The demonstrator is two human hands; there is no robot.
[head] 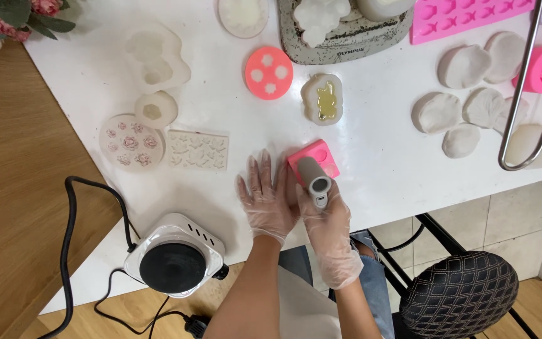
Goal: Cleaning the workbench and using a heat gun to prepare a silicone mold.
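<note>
My right hand (324, 210) grips a grey tool (313, 179) over a pink mold (318, 154). My left hand (268, 194) lies flat, fingers spread, near the table's (377, 157) front edge.

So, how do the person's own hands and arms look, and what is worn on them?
Both hands wear thin, clear disposable gloves. The plastic is loose and wrinkled, and it ends in a crumpled cuff just past each wrist. The left hand and the right hand have the same kind of glove. Above the cuffs the forearms are bare: no sleeves show, and I see no watch, bracelet or ring.
</note>
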